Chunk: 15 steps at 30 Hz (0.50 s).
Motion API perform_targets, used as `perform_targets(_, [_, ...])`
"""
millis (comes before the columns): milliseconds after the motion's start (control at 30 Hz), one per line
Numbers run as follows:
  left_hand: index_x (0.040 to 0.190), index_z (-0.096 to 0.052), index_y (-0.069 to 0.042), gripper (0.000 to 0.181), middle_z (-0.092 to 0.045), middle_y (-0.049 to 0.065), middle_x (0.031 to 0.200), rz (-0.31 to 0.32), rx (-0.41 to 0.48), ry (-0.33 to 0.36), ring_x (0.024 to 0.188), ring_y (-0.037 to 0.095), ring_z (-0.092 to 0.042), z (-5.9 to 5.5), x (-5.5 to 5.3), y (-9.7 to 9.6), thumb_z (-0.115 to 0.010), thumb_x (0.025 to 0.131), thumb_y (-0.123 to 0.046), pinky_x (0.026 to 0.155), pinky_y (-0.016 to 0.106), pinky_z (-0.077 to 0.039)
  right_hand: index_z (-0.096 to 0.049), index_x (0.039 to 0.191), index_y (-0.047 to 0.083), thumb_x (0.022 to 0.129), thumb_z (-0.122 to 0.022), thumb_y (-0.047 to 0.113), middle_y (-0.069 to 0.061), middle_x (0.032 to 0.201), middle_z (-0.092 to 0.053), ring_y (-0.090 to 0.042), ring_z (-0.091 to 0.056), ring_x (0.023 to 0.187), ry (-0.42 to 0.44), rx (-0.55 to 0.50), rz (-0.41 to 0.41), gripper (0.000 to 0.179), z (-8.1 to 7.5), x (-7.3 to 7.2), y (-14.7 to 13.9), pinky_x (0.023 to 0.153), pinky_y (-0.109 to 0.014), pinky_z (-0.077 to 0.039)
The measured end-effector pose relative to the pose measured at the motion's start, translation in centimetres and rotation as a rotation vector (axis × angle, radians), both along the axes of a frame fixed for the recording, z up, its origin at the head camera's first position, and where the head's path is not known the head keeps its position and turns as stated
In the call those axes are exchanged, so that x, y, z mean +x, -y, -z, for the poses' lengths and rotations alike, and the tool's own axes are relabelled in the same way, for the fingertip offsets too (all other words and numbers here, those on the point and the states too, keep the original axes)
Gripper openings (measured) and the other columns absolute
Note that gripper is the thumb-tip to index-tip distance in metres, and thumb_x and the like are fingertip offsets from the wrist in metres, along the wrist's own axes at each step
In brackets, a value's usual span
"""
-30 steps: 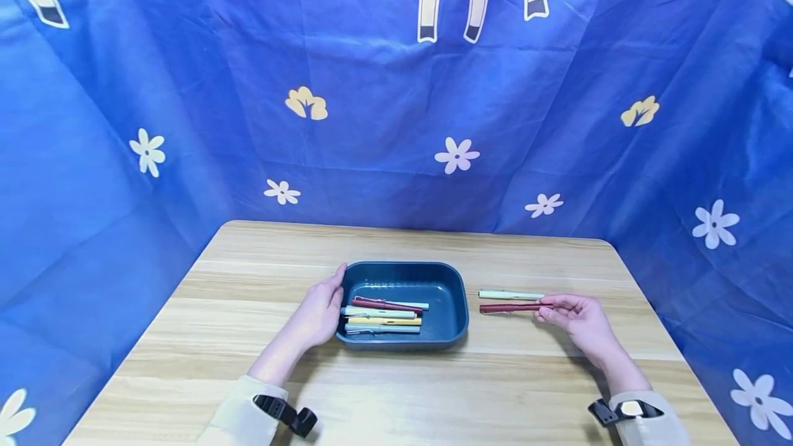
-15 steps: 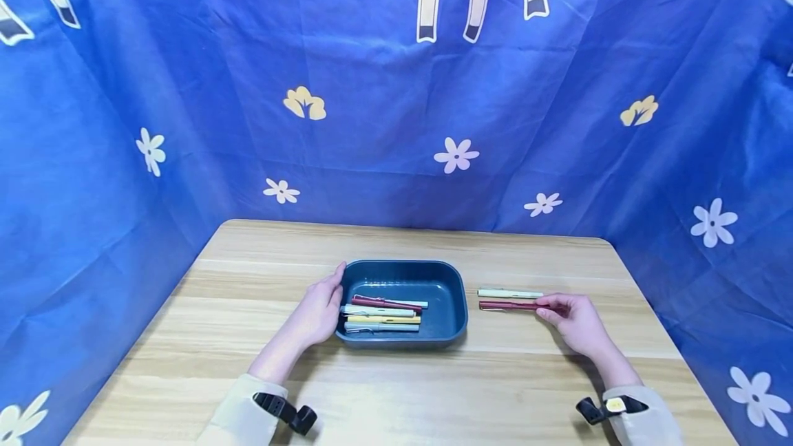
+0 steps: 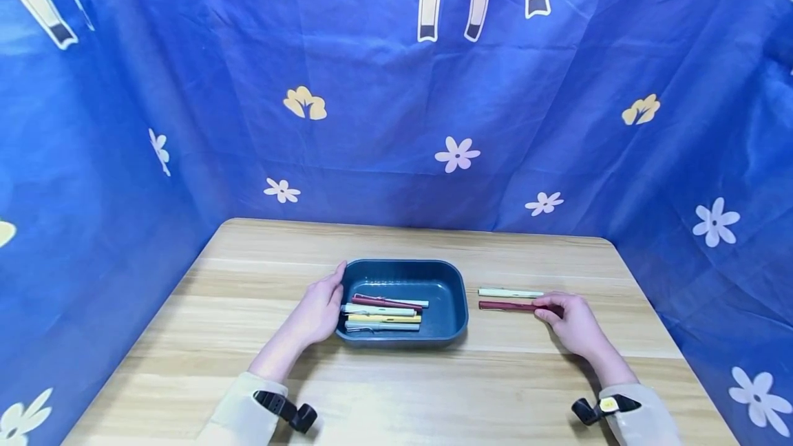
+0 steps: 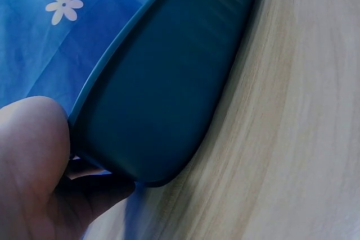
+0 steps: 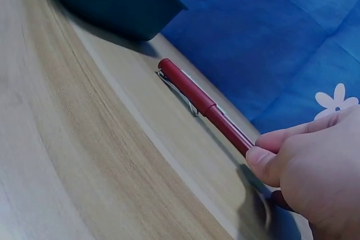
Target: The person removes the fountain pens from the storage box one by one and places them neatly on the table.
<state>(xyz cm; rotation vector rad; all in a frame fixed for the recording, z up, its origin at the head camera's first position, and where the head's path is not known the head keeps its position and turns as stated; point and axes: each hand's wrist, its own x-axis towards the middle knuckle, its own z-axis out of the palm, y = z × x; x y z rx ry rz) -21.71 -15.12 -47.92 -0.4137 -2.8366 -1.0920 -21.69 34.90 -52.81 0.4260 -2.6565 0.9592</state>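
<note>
Head view: the dark blue bin [image 3: 445, 310] holds pens [image 3: 379, 311] (one half-hidden under another). At its nine o'clock rests the left hand [image 3: 317, 312], fingers fairly straight; toward three, the right hand [image 3: 576, 323] pinches a red pen [image 3: 508, 306]. Left wrist: contents hidden. Right wrist: bin cut off, eleven o'clock.

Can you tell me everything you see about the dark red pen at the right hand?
The dark red pen is slim, straight and smooth; I can't tell if it's metal or plastic. Its cap is on, with a silvery, loop-like clip. It lies sideways above the wooden table, cap end towards the teal box, not touching the box. The right hand pinches it near the other end.
</note>
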Motion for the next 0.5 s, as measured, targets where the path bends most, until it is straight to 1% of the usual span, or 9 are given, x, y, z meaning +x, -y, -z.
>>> perform_targets(67, [0.154,-0.023,-0.002,0.052,-0.033,0.021,0.152,0.002,0.002,-0.003,0.139,0.034,-0.035,0.01,-0.03,-0.02,-0.036,0.105,-0.011,0.115,0.049,-0.028,-0.077,0.097,0.008,0.083,-0.076,0.001,-0.007,0.101,-0.072,-0.028,-0.066,0.101,0.000,0.010,0.003,0.015,-0.08,0.00,0.05,0.089,-0.041,-0.050])
perform_targets(133, [0.154,-0.023,-0.002,0.052,-0.033,0.021,0.153,0.003,0.003,-0.003,0.139,0.034,-0.035,0.05,-0.06,-0.02,-0.036,0.105,-0.011,0.115,0.049,-0.028,-0.077,0.097,0.008,0.084,-0.075,0.001,-0.006,0.101,-0.072,-0.026,-0.065,0.101,-0.001,0.016,0.005,0.016,-0.15,0.01,0.08,0.090,-0.041,-0.050])
perform_targets(233, [0.154,-0.024,-0.002,0.052,-0.033,0.021,0.153,0.003,0.010,-0.002,0.139,0.033,-0.035,0.13,-0.10,0.00,-0.037,0.104,-0.010,0.115,0.048,-0.028,-0.077,0.098,0.008,0.084,-0.075,0.000,-0.004,0.101,-0.072,-0.025,-0.066,0.101,-0.012,0.023,0.002,0.017,-0.19,0.02,0.09,0.090,-0.037,-0.050])
perform_targets(367, [0.153,-0.026,0.000,0.052,-0.036,0.023,0.151,0.013,0.019,-0.026,0.137,0.035,-0.037,0.22,-0.18,0.02,-0.038,0.104,-0.008,0.114,0.049,-0.029,-0.077,0.098,0.008,0.083,-0.075,-0.001,-0.002,0.101,-0.071,-0.024,-0.065,0.100,-0.029,0.021,0.001,0.018,-0.31,0.06,0.15,0.089,-0.031,-0.049])
perform_targets(500, [0.152,-0.028,0.002,0.051,-0.038,0.024,0.149,0.018,0.025,-0.043,0.135,0.036,-0.039,0.30,-0.29,0.08,-0.039,0.103,-0.006,0.113,0.050,-0.031,-0.077,0.098,0.008,0.082,-0.076,-0.001,-0.002,0.101,-0.071,-0.024,-0.065,0.100,-0.035,0.028,0.000,0.018,-0.43,0.10,0.16,0.089,-0.030,-0.049])
